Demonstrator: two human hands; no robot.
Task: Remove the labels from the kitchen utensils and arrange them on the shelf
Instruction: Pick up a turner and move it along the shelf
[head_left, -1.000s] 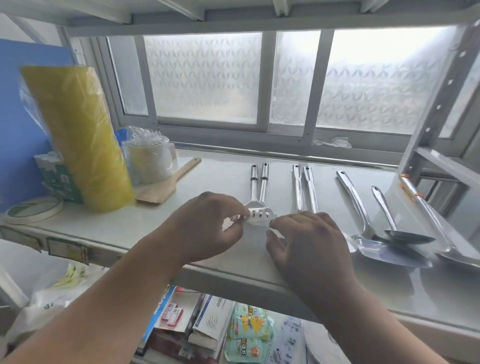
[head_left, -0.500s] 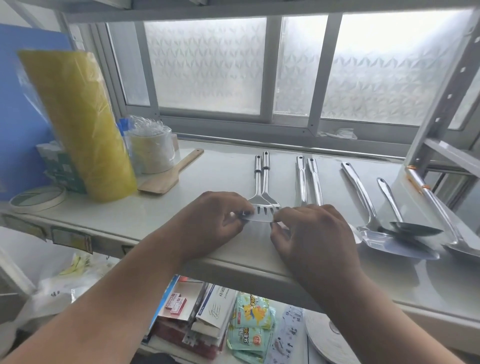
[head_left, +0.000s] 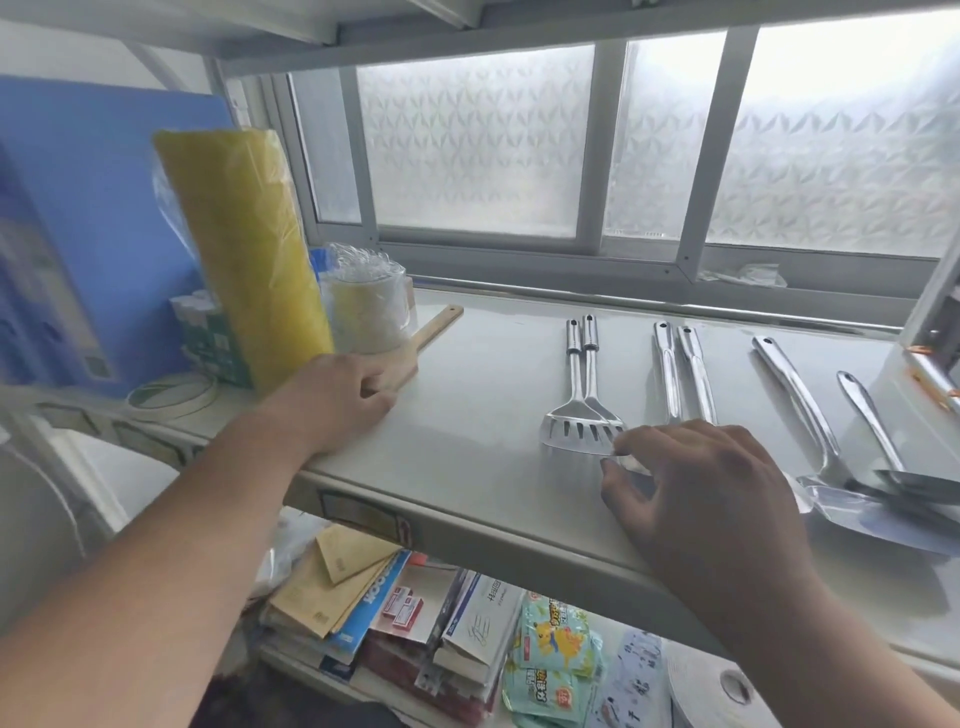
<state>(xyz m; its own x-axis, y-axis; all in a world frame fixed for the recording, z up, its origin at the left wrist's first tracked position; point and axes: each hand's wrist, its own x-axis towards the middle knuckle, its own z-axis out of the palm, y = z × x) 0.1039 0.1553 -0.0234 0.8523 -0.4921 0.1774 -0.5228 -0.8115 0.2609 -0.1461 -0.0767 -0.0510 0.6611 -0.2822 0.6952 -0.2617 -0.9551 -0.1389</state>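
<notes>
Two steel slotted turners (head_left: 582, 428) lie side by side on the white shelf (head_left: 467, 467), handles toward the window. My right hand (head_left: 701, 493) is just right of their heads, thumb and forefinger pinching a small clear label (head_left: 626, 461). Further right lie two more steel handles (head_left: 680, 374), a flat steel turner (head_left: 795, 400) and a steel spoon (head_left: 872, 431). My left hand (head_left: 337, 400) is at the left, fingers curled over the blade of a wooden spatula (head_left: 441, 325), whose handle points to the back right.
A tall yellow roll (head_left: 244, 249), a wrapped stack of cups (head_left: 369, 306), a green box (head_left: 208, 343), a tape roll (head_left: 171, 397) and a blue board (head_left: 78, 208) crowd the left. A shelf upright (head_left: 935, 312) stands at the right. Packets and envelopes (head_left: 467, 623) fill the shelf below.
My left hand has left the slotted turners and moved left onto the wooden spatula. My right hand has pulled back slightly with the clear label. The camera has turned left.
</notes>
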